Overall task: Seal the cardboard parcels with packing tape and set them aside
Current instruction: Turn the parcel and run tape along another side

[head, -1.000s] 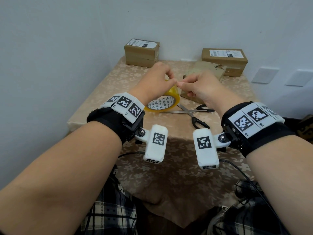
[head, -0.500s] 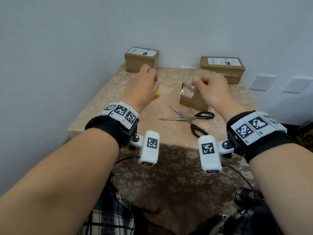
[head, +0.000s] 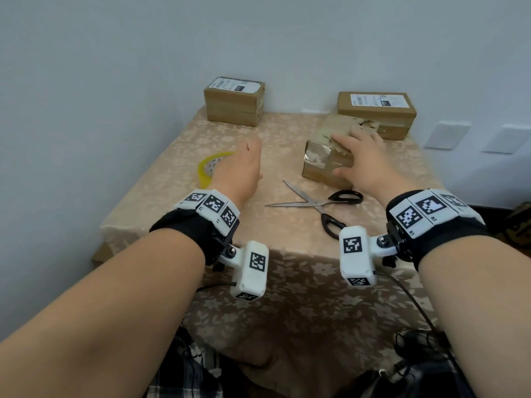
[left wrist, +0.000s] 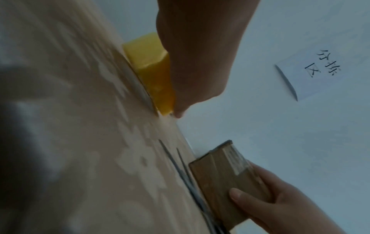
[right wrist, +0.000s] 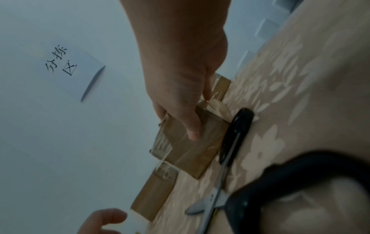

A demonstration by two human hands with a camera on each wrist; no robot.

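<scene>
A worn cardboard parcel [head: 319, 163] with glossy tape on its near end lies right of centre on the table [head: 283, 139]. My right hand [head: 356, 153] holds it, fingers laid over the top and thumb against the near side [right wrist: 193, 134]. The yellow tape roll [head: 207, 168] lies flat on the cloth at the left. My left hand [head: 245, 162] hovers just right of the roll with its fingers hanging loose; in the left wrist view the hand [left wrist: 196, 55] touches the roll's side [left wrist: 152, 69] without gripping it.
Open scissors [head: 313, 201] with black handles lie in front of the parcel. Two labelled parcels stand against the back wall, one at the left [head: 234, 100] and one at the right [head: 376, 110]. A paper note [left wrist: 312, 74] hangs on the wall.
Both hands held the tape roll together a second ago. The left hand has since carried it left and set it down; the right hand went to the parcel and now holds it.
</scene>
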